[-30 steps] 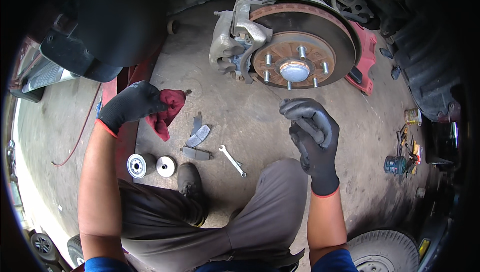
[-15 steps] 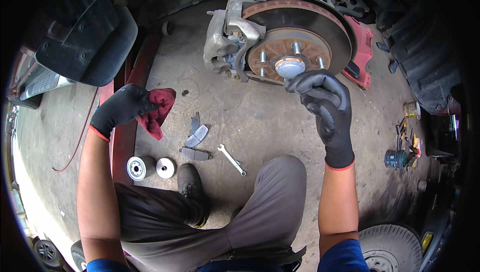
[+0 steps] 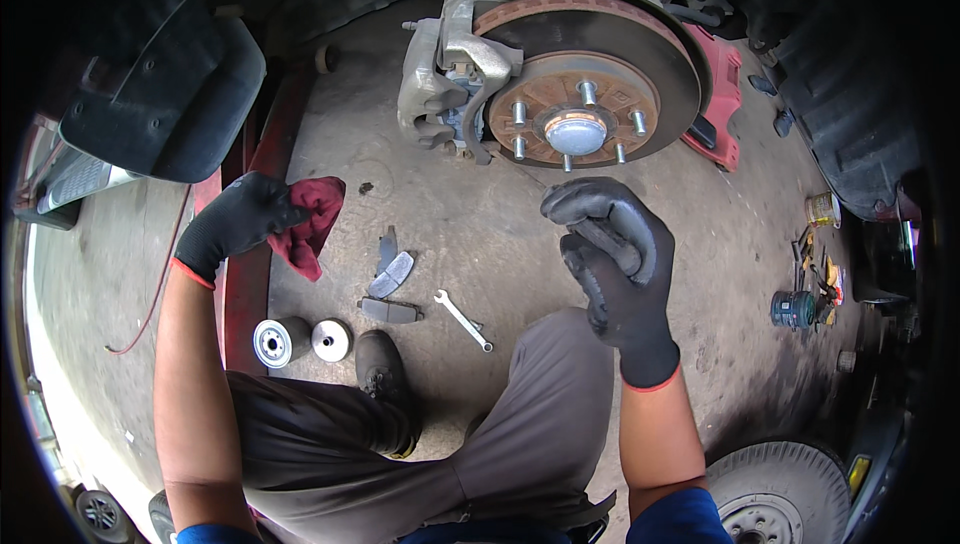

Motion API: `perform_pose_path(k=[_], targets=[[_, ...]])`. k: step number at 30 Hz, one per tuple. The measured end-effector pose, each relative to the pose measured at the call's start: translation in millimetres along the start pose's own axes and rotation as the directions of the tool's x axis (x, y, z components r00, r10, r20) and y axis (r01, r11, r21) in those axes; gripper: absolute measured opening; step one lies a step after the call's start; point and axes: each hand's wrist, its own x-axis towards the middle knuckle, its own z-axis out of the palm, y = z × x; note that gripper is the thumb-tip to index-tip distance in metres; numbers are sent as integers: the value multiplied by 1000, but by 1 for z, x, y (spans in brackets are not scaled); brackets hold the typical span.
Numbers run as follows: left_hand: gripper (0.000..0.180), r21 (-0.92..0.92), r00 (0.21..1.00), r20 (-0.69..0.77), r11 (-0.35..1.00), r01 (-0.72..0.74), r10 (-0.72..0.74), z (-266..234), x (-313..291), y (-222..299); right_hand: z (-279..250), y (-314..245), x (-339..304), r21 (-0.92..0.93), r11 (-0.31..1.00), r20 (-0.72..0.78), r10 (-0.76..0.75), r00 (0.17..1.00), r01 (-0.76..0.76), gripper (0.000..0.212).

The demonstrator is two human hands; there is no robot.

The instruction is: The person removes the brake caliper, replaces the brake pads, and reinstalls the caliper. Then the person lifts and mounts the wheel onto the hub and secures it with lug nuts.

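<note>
My left hand (image 3: 240, 219), in a black glove with an orange-red cuff, is closed on a crumpled dark red cloth (image 3: 312, 226). My right hand (image 3: 622, 269), gloved the same way, is raised just in front of the brake disc (image 3: 668, 89). Its fingers are curled but apart from the thumb, and I see nothing held between them. The disc's rusty hub (image 3: 627, 114) carries several bare studs around a silver centre cap (image 3: 575, 130). A grey brake caliper (image 3: 425, 74) sits over the disc's left edge.
On the concrete floor lie several brake pads (image 3: 391, 311), a combination wrench (image 3: 463, 321), an oil filter (image 3: 281, 342) and a round metal part (image 3: 332, 340). A teal jar (image 3: 793, 309) stands by tools at right. A tyre (image 3: 785, 489) lies lower right; a mudguard (image 3: 165, 94) hangs upper left.
My right hand has drawn back from the hub's centre cap, toward me and slightly left, its thumb and fingers parting. My left hand still grips the cloth, almost unmoved.
</note>
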Motion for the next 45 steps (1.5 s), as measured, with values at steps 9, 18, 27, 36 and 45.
perform_pose_path(k=[9,18,27,36,45], targets=[[27,-175,974,57,958,227,-221,-3,1,6,26,24,-12,-149,982,-175,-141,975,115,29],[22,89,984,138,991,101,-113,-8,3,8,43,34,-18,-166,984,-223,-98,970,61,30],[24,121,984,143,988,93,-111,-8,7,5,48,30,-23,-294,938,-195,-248,949,184,28],[15,332,936,83,876,-349,341,-2,12,-7,52,25,-19,-256,961,-240,-169,956,106,27],[17,121,996,84,993,-13,3,-5,11,7,48,19,-20,-315,928,-157,-260,953,201,33]])
